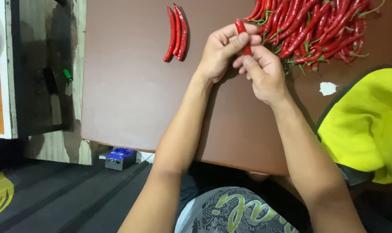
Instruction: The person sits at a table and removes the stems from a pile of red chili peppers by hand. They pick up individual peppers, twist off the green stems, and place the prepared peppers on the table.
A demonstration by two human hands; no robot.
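Both my hands grip one long red chili point(241, 29) above the brown table point(135, 95). My left hand point(219, 54) pinches its upper part between thumb and fingers. My right hand point(262, 71) closes around its lower end, which is hidden by the fingers. A heap of red chilies with green stems point(316, 30) lies just right of my hands at the table's far edge. Two or three stemless red chilies point(176, 32) lie side by side to the left of my hands.
A bright yellow cloth point(366, 125) covers the table's right corner, with a small white scrap point(328, 88) beside it. A small blue box point(120, 158) sits on the dark floor below the table edge. A dark cabinet point(40, 69) stands at the left.
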